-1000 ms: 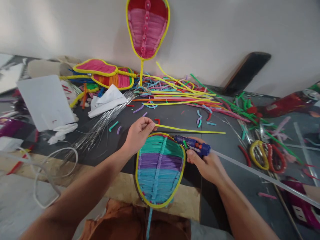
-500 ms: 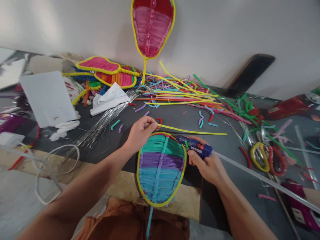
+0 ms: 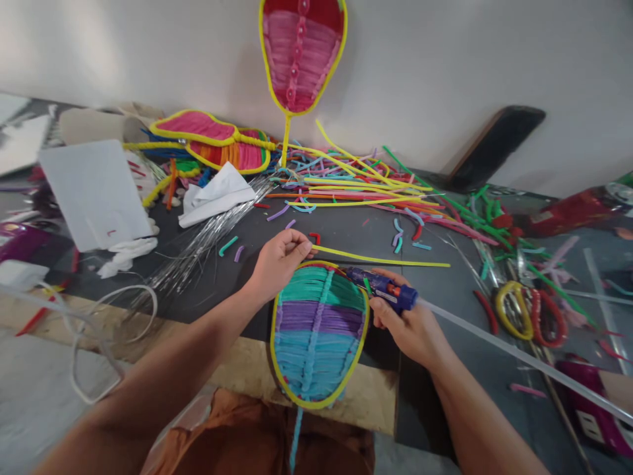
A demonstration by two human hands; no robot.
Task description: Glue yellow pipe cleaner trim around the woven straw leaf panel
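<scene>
A leaf-shaped pipe cleaner panel (image 3: 316, 353) with green, purple and blue bands and a yellow rim lies at the table's front edge, its blue stem hanging down. My left hand (image 3: 281, 265) is at its upper left, pinching a yellow pipe cleaner (image 3: 383, 259) that stretches out to the right. In my right hand (image 3: 413, 330) is a dark blue hot glue gun (image 3: 380, 286), gripped with the nozzle at the panel's upper right rim. A long clear glue stick (image 3: 499, 348) trails from the gun's back. Whether the nozzle touches the rim, I cannot tell.
Behind the panel lie heaped pipe cleaners (image 3: 366, 181) and metal wires (image 3: 198, 244). A pink panel (image 3: 301, 72) stands against the wall, near a leaning phone (image 3: 497, 146). Scissors (image 3: 514, 310) sit at right; a white cable (image 3: 74, 343) hangs at left.
The glue gun has shifted very slightly left along the panel's upper rim. My left hand and the yellow pipe cleaner stay practically still.
</scene>
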